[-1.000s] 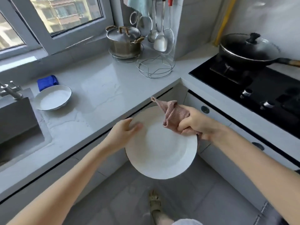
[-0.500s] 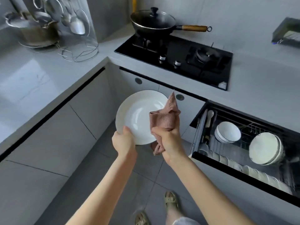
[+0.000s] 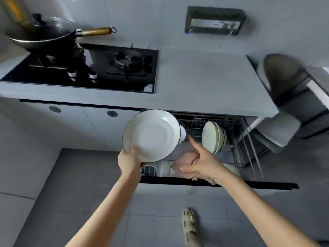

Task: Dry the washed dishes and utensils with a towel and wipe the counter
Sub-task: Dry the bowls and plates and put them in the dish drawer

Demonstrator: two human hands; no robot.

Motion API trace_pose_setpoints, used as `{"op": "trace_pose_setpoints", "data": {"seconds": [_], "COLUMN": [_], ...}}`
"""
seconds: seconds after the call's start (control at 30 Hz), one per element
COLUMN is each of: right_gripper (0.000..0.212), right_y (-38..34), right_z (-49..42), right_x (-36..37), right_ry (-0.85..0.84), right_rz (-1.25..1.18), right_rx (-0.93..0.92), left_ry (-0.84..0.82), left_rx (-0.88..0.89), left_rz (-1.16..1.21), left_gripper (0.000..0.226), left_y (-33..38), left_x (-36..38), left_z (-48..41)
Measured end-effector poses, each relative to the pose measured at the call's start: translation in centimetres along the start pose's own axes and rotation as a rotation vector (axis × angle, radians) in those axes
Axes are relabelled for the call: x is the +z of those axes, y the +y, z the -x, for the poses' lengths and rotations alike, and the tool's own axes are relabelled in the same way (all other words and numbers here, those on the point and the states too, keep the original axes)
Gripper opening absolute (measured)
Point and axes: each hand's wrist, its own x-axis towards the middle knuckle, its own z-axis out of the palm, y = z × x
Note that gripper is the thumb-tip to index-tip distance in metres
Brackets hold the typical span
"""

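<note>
Both hands were held over the pulled-out dish drawer (image 3: 213,183). The left hand (image 3: 129,160) gripped the near rim of a white plate (image 3: 153,134), thumb on its upper face. The right hand (image 3: 201,161) had its fingers curled round a bunched pink towel (image 3: 187,157), with the forefinger stretched toward the drawer's back.

The drawer's dark front edge ran across just under both wrists. The worktop (image 3: 204,82) overhung the drawer's back, and the plate's far rim came up close beneath that overhang. Bare floor (image 3: 89,175) lay open in front of the drawer and off to its left, where one sandalled foot (image 3: 189,222) stood on the tiles. Something grey and blurred crowded the drawer's right end.

Inside the drawer a stack of plates (image 3: 212,137) stood on edge in the wire rack, right of middle. A white bowl (image 3: 183,133) showed half hidden behind the held plate. Pale pieces along the drawer's front were too indistinct to name. Above and left of the drawer a lidded wok (image 3: 44,36) sat on the black hob (image 3: 106,68).

The held plate hung tilted over the drawer's left part, its right rim near the right forefinger but apart from it. The towel sat low over the drawer's front, beside the plate without touching it.
</note>
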Motion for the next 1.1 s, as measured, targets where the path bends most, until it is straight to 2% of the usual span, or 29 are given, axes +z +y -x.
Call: {"op": "trace_pose_setpoints", "data": {"seconds": [0.07,0.13,0.27,0.4,0.5,0.77,0.97,1.1], "right_gripper": [0.094,0.068,0.066,0.058,0.065,0.074,0.076,0.074], "right_y": [1.4,2.9,7.2,10.6,13.2,19.7,24.0,25.3], "right_z": [-0.9,-1.9,-3.5,-4.6,-5.5,-8.9,-14.0,-16.9], "right_x": [-4.1,-8.0,-14.2,-18.9,-22.3,-28.0,-29.4,-28.8], "right_ry": [0.011,0.007,0.074,0.222,0.314,0.423,0.363,0.301], "right_rz": [-0.204,-0.362,-0.52,-0.438,-0.388,-0.244,-0.012,0.199], "right_rx": [0.015,0.06,0.161,0.196,0.219,0.316,0.38,0.404], "left_ry": [-0.09,-0.181,-0.308,-0.511,-0.622,-0.612,-0.567,-0.548], "left_rx": [-0.017,-0.028,-0.119,-0.237,-0.268,-0.225,-0.252,-0.248], "left_rz": [-0.06,-0.127,-0.251,-0.433,-0.592,-0.648,-0.658,-0.636], "left_gripper": [0.016,0.021,0.017,0.029,0.029,0.019,0.016,0.005], "left_y": [-1.3,-2.6,-4.5,-5.8,-5.7,-5.8,-6.6,-6.6], "left_x": [5.4,10.4,18.1,23.3,26.0,29.6,30.4,31.0], "left_z": [1.4,2.4,4.0,4.5,4.2,1.0,-1.2,-2.4]}}
